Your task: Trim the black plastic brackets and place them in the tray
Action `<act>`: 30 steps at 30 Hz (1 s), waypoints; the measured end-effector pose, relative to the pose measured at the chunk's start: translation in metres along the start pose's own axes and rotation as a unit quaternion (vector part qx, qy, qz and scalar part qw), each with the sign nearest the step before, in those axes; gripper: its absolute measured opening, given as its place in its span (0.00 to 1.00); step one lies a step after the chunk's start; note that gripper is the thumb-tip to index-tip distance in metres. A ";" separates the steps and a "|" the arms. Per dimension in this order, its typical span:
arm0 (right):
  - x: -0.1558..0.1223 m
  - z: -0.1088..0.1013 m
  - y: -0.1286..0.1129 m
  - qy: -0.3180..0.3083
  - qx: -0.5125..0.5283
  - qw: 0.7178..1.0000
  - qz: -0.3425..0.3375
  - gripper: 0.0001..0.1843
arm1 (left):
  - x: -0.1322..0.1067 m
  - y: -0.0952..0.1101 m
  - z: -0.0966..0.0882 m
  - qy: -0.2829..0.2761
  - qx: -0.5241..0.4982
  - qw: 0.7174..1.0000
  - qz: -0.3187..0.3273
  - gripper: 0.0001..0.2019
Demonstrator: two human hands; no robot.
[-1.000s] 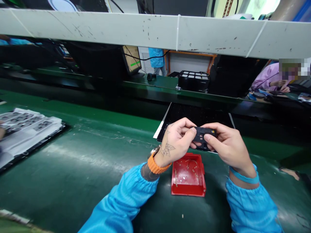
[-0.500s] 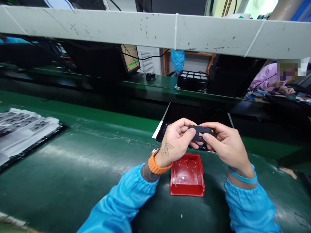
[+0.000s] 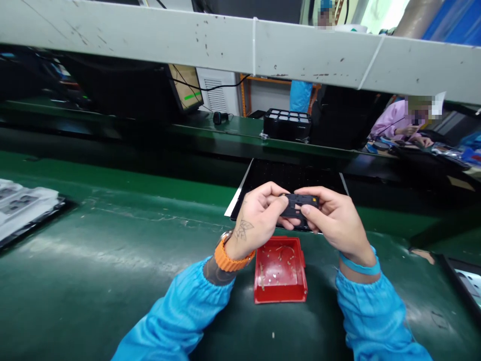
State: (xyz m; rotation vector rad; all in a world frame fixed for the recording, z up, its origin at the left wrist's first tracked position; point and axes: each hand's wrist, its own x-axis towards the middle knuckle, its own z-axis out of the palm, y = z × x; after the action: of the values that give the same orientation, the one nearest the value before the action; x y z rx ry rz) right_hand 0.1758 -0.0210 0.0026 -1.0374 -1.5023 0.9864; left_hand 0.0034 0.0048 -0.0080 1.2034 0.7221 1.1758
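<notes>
A small flat black plastic part [image 3: 295,200] with openings and a yellow spot near its right end is held up between my two hands. My left hand [image 3: 261,208] pinches its left end between thumb and fingers. At the other end, my right hand [image 3: 332,215] grips it, the thumb pressed on its near face. Below the hands, a red plastic bin [image 3: 281,273] rests on the bench, with several tiny pale bits inside. Behind the part lies a black flat panel [image 3: 296,173] with pale strips along its sides.
A white tray with dark parts [image 3: 28,208] lies at the left on the green bench [image 3: 131,276]. A grey beam [image 3: 169,37] crosses above. Beyond stand a monitor [image 3: 186,87], a scanner [image 3: 220,118] and a black box [image 3: 287,128]. A person in pink [image 3: 393,118] sits at far right.
The view has shifted a little, so most things appear further left. Both hands keep their hold on the black plastic part. A blue-clad figure behind has moved right.
</notes>
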 end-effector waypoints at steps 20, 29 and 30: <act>0.007 0.008 0.009 0.109 0.075 0.991 0.003 0.10 | -0.009 0.004 -0.003 -0.033 0.164 0.978 0.121 0.14; 0.004 0.007 0.013 0.089 0.074 0.993 -0.015 0.12 | -0.011 0.011 -0.005 -0.045 0.173 0.978 0.111 0.14; 0.004 0.008 0.014 0.093 0.075 0.993 -0.022 0.12 | -0.012 0.011 -0.005 -0.046 0.177 0.977 0.110 0.14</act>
State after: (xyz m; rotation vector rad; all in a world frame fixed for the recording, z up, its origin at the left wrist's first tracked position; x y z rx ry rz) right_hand 0.1696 -0.0137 -0.0112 -0.9572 -1.2738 0.9319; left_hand -0.0078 -0.0053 -0.0004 1.6595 0.7640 1.1935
